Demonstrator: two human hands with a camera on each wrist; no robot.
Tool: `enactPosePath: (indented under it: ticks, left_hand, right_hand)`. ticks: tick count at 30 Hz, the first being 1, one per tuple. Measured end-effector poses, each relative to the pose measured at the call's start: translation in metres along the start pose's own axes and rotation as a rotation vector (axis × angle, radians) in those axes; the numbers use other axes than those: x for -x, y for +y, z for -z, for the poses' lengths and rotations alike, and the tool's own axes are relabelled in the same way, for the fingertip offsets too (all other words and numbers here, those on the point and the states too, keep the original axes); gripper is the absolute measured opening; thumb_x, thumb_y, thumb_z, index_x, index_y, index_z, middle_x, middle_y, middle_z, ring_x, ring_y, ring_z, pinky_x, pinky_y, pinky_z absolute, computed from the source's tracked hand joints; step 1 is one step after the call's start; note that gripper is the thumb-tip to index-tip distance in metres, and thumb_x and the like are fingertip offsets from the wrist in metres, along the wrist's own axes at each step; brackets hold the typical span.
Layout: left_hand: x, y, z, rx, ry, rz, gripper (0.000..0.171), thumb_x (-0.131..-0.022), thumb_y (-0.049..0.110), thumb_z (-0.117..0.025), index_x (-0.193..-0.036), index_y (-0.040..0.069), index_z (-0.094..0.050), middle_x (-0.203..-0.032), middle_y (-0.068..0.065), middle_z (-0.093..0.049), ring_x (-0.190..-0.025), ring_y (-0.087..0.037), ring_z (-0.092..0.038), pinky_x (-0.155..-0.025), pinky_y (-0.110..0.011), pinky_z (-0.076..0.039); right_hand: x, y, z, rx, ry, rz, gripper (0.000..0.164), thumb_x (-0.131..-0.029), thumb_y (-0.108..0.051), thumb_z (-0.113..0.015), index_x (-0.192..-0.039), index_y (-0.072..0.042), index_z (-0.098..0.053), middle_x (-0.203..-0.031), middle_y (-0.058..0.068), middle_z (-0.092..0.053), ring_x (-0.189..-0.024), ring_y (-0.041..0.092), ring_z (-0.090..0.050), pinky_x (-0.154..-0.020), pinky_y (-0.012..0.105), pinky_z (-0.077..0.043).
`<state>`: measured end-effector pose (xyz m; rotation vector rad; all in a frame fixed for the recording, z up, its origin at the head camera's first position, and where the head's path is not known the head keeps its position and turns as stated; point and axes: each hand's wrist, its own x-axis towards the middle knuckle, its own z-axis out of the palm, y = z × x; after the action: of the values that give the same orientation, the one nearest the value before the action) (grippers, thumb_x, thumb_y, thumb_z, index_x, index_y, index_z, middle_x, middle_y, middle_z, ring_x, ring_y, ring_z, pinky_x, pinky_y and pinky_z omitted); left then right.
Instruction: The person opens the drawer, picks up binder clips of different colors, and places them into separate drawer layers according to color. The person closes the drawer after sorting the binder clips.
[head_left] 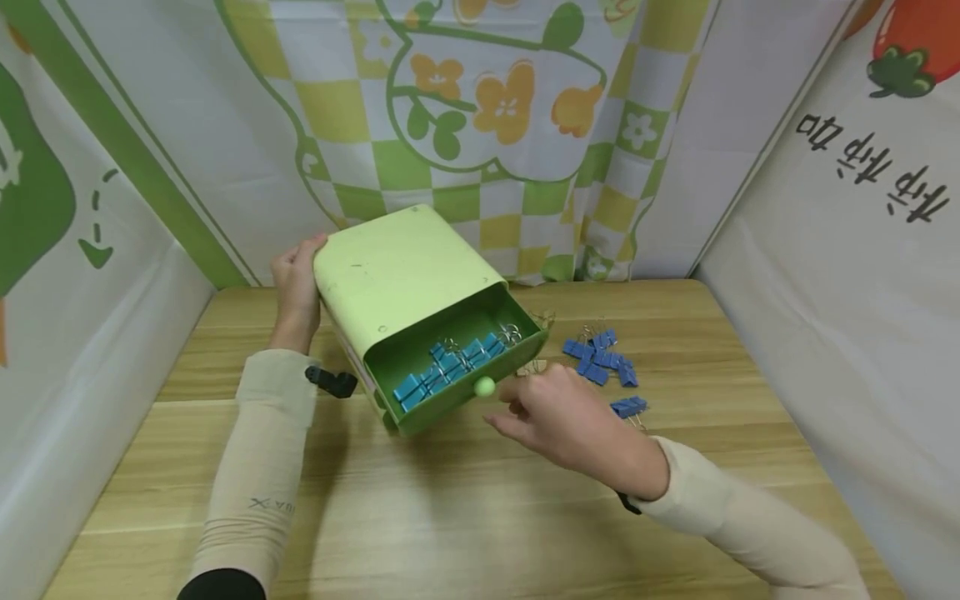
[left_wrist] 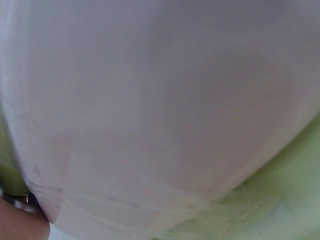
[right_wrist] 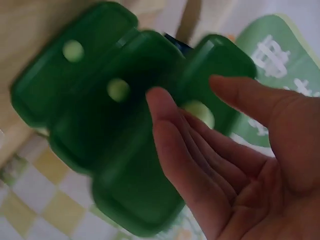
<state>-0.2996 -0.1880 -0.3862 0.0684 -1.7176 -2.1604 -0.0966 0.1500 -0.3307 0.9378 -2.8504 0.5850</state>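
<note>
A light green drawer box point(head_left: 408, 271) is tilted over the wooden table. My left hand point(head_left: 297, 287) grips it at the left rear edge. Its top drawer point(head_left: 525, 343) is pulled out, with several teal binder clips point(head_left: 446, 367) lying inside. Just right of the drawer's round knob point(head_left: 484, 387) is my right hand point(head_left: 573, 421), thumb and forefinger apart with nothing held. In the right wrist view, dark green drawer fronts point(right_wrist: 95, 115) show behind the loosely bent fingers point(right_wrist: 175, 155). A pale blurred surface point(left_wrist: 140, 110) fills most of the left wrist view.
On the table point(head_left: 420, 517) to the right lie several dark blue binder clips point(head_left: 600, 358), with another blue clip point(head_left: 628, 407) nearer. Some gold-coloured clips point(head_left: 532, 367) show partly beside the drawer. A checked cloth point(head_left: 480, 179) hangs at the back, and printed side walls point(head_left: 840, 275) border the table.
</note>
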Motion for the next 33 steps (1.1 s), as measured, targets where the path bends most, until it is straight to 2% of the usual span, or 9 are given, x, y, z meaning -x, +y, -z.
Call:
enactPosePath:
  ticks: [2, 5, 9, 11, 14, 19, 26, 33]
  left_hand:
    - [0.0, 0.001, 0.0, -0.002, 0.003, 0.0, 0.043, -0.1, 0.032, -0.07, -0.061, 0.016, -0.065, -0.055, 0.009, -0.06, -0.045, -0.005, -0.049, -0.047, -0.019, -0.043]
    - [0.0, 0.001, 0.001, -0.002, 0.001, 0.002, 0.04, -0.101, 0.032, -0.069, -0.064, 0.015, -0.067, -0.056, 0.009, -0.06, -0.045, -0.005, -0.05, -0.047, -0.019, -0.044]
    - [0.001, 0.001, 0.001, 0.004, -0.013, 0.013, 0.034, -0.102, 0.031, -0.069, -0.073, 0.014, -0.074, -0.057, 0.008, -0.063, -0.045, -0.006, -0.052, -0.047, -0.019, -0.045]
    - [0.001, 0.002, 0.002, 0.0, -0.019, 0.017, 0.032, -0.102, 0.032, -0.068, -0.078, 0.014, -0.076, -0.058, 0.008, -0.064, -0.046, -0.006, -0.053, -0.047, -0.019, -0.046]
    - [0.001, 0.002, 0.001, -0.006, -0.026, 0.018, 0.032, -0.102, 0.033, -0.068, -0.078, 0.014, -0.076, -0.058, 0.008, -0.064, -0.046, -0.006, -0.054, -0.047, -0.02, -0.046]
    - [0.001, 0.003, 0.001, 0.007, -0.023, 0.017, 0.032, -0.102, 0.032, -0.068, -0.076, 0.014, -0.075, -0.058, 0.008, -0.064, -0.046, -0.006, -0.053, -0.047, -0.019, -0.046]
    - [0.0, 0.002, 0.0, 0.011, -0.01, 0.029, 0.035, -0.101, 0.031, -0.069, -0.071, 0.015, -0.07, -0.055, 0.008, -0.06, -0.044, -0.005, -0.051, -0.046, -0.019, -0.045]
    - [-0.001, 0.002, -0.001, 0.026, -0.002, 0.024, 0.038, -0.102, 0.029, -0.068, -0.066, 0.015, -0.067, -0.055, 0.009, -0.06, -0.044, -0.005, -0.051, -0.046, -0.018, -0.045]
  right_hand:
    - [-0.001, 0.003, -0.011, 0.005, 0.027, -0.002, 0.049, -0.098, -0.029, -0.077, -0.064, -0.02, -0.042, -0.056, -0.014, -0.024, -0.05, -0.003, -0.017, -0.047, 0.014, -0.015]
    - [-0.005, 0.007, -0.024, -0.012, 0.072, -0.013, 0.043, -0.097, -0.032, -0.078, -0.065, -0.018, -0.052, -0.054, -0.013, -0.037, -0.048, -0.004, -0.025, -0.046, 0.013, -0.021]
    - [-0.009, 0.011, -0.035, -0.046, 0.159, -0.017, 0.034, -0.097, -0.03, -0.079, -0.069, -0.016, -0.066, -0.061, -0.007, -0.067, -0.05, -0.004, -0.053, -0.048, 0.011, -0.04]
    - [-0.011, 0.011, -0.037, -0.063, 0.205, -0.014, 0.029, -0.096, -0.028, -0.08, -0.072, -0.015, -0.07, -0.068, -0.003, -0.075, -0.056, 0.001, -0.066, -0.052, 0.011, -0.048]
    - [-0.014, 0.011, -0.037, -0.088, 0.247, -0.01, 0.025, -0.095, -0.026, -0.08, -0.075, -0.014, -0.073, -0.072, -0.002, -0.077, -0.063, 0.005, -0.073, -0.057, 0.013, -0.053]
    - [-0.022, 0.007, -0.032, -0.102, 0.26, -0.009, 0.021, -0.096, -0.026, -0.079, -0.078, -0.015, -0.075, -0.073, -0.004, -0.078, -0.065, 0.004, -0.073, -0.061, 0.015, -0.055]
    - [-0.038, 0.005, -0.028, -0.118, 0.262, -0.033, 0.025, -0.098, -0.029, -0.077, -0.077, -0.016, -0.074, -0.071, -0.005, -0.076, -0.054, -0.002, -0.06, -0.052, 0.017, -0.047]
    - [-0.049, 0.005, -0.025, -0.159, 0.231, -0.041, 0.024, -0.099, -0.027, -0.076, -0.079, -0.013, -0.075, -0.072, -0.002, -0.077, -0.049, -0.004, -0.053, -0.049, 0.017, -0.045]
